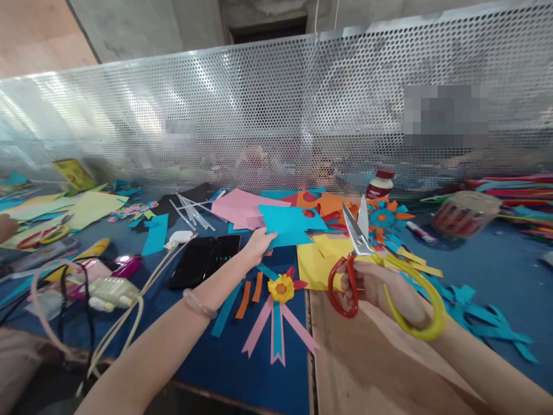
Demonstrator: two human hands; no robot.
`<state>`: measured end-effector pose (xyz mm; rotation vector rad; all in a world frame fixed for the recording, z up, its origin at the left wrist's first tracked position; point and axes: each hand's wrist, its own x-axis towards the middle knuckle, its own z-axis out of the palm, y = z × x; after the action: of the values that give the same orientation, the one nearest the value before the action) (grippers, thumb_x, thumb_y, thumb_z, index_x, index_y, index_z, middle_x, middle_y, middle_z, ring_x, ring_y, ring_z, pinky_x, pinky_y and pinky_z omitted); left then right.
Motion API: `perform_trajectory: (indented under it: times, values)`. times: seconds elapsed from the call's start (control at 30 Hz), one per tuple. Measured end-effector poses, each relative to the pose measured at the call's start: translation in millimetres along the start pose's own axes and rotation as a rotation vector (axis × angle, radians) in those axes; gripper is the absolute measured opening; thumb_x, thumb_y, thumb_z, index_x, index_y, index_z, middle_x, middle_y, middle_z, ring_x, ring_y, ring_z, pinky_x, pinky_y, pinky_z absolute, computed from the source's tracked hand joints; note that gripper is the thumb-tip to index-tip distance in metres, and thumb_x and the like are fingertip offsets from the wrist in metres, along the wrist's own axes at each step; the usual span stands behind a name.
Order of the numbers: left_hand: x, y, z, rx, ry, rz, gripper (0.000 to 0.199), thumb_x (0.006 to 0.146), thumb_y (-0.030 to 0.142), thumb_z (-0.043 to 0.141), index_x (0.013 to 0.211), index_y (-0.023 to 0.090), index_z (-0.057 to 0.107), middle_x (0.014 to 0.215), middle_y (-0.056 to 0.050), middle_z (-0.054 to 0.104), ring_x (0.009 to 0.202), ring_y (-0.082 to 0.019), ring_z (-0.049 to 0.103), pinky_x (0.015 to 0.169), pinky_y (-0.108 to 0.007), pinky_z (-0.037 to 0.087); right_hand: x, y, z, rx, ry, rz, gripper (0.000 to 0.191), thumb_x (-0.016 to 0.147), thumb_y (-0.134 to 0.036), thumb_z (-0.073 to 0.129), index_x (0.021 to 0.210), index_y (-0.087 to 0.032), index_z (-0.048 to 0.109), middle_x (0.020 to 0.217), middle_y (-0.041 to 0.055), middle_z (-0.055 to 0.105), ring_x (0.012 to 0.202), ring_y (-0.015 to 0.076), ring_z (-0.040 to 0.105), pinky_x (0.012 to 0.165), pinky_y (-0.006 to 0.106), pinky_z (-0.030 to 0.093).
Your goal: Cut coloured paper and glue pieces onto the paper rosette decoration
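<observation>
My left hand (260, 245) pinches the left edge of a blue sheet of paper (294, 223), held above the other coloured sheets. In my right hand (380, 288) is a pair of scissors (358, 239) with one red and one yellow handle loop; the blades point up and stand slightly apart. Under the scissors lie yellow paper (309, 268) and a brown board (345, 351). Between my arms rests a paper flower (281, 287), yellow with an orange centre, with pink and blue ribbon tails. Short orange strips (244, 301) lie beside it.
Two dark phones (203, 262) lie left of my left hand, near cables and a glue gun (112, 291). Pink paper (242, 207), a red-capped bottle (380, 184), a blue-orange flower (383, 219) and a plastic jar (465, 213) stand or lie farther back. Another person's hand (7, 226) shows at far left.
</observation>
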<state>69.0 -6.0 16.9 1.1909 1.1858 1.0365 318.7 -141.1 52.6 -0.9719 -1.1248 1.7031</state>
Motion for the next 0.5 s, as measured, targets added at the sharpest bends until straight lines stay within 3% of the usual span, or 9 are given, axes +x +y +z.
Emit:
perform_trajectory:
  times: [0.5]
  values:
    - [-0.6, -2.3, 1.6, 0.086, 0.023, 0.051, 0.015, 0.077, 0.028, 0.062, 0.074, 0.018, 0.052, 0.054, 0.006, 0.040, 0.041, -0.007, 0.040, 0.037, -0.017, 0.028, 0.9, 1.6, -1.0, 0.016, 0.022, 0.016, 0.029, 0.086, -0.036, 0.047, 0.075, -0.016, 0.065, 0.077, 0.0087, 0.065, 0.065, 0.0208, 0.058, 0.065, 0.034, 0.048]
